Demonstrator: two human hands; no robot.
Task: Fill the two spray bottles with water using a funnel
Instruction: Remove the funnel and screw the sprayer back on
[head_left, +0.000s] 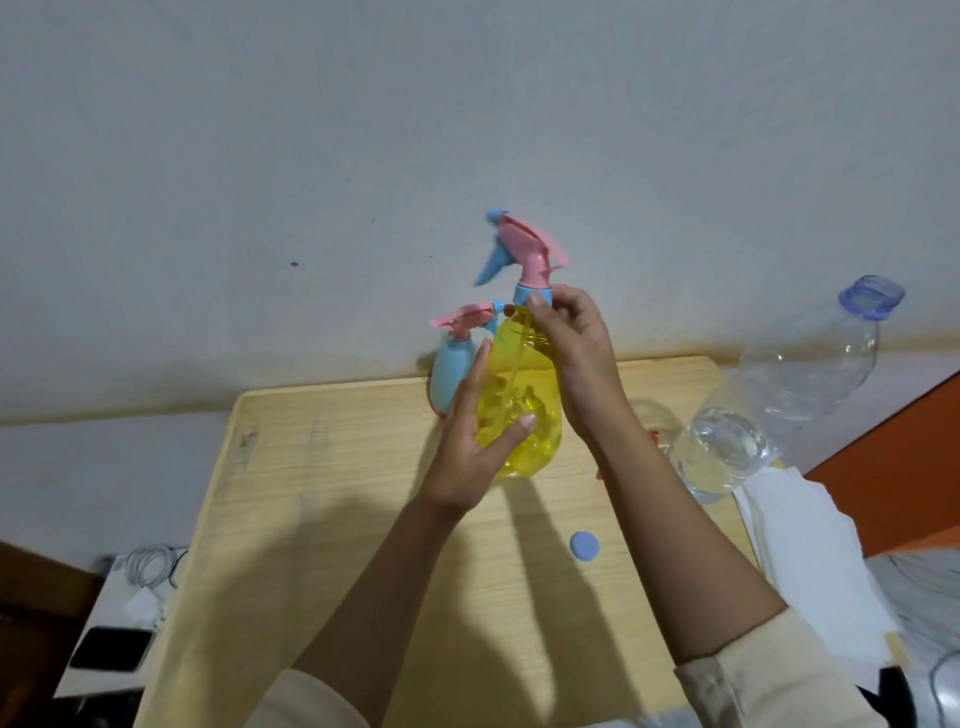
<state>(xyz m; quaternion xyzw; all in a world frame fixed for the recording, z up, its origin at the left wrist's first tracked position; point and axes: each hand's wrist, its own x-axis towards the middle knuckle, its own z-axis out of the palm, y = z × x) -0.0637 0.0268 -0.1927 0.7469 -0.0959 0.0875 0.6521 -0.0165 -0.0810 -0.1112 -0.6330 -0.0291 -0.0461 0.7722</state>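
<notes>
**Sprayer head comes loose as filling gets under way**

At the far edge of the wooden tabletop (322, 467), the blue spray bottle (453, 371) stands at about 9 o'clock of the yellow spray bottle (519, 395), just beside it and with its pink trigger head on. My left hand (475, 447) steadies the yellow bottle, its fingers (511, 431) curled around the body. My right hand (569, 353) meets the bottle at 12 o'clock, fingers pinched on the blue collar (527, 296) under the pink sprayer head (524, 244). The head appears to sit slightly above the neck, with the dip tube running down inside, so I judge this the uncapping step. Next the head must lift straight up until the tube clears, then be set aside. At 3 o'clock a large clear water bottle (779, 405) stands open; its likely blue cap (584, 545) lies at 5 o'clock. I cannot make out a funnel for certain. No label or writing can be read.
</notes>
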